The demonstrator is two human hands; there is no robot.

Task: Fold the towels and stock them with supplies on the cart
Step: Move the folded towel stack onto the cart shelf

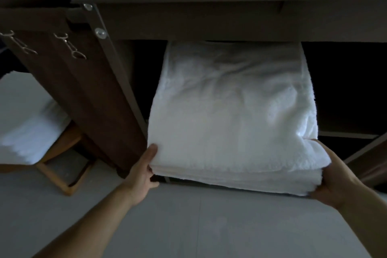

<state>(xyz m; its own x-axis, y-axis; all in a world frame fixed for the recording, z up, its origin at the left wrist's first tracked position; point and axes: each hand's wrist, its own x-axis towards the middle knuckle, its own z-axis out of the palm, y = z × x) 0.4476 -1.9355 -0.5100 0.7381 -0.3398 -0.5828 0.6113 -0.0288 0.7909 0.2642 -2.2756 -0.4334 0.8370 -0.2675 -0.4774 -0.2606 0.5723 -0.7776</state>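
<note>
A stack of folded white towels (232,111) lies half inside the brown cart (188,19), under its top tray, with the near end sticking out over the floor. My left hand (142,172) grips the stack's near left corner, thumb on top and fingers underneath. My right hand (333,178) holds the near right corner the same way, thumb over the top layer. The far end of the stack is hidden in the dark shelf space.
A brown fabric laundry bag (83,94) with metal hooks hangs on the cart's left side. More white towels (31,134) lie on a wooden stand (62,178) at the left. Grey floor (188,226) spreads below. Cart frame bars (364,148) run at the right.
</note>
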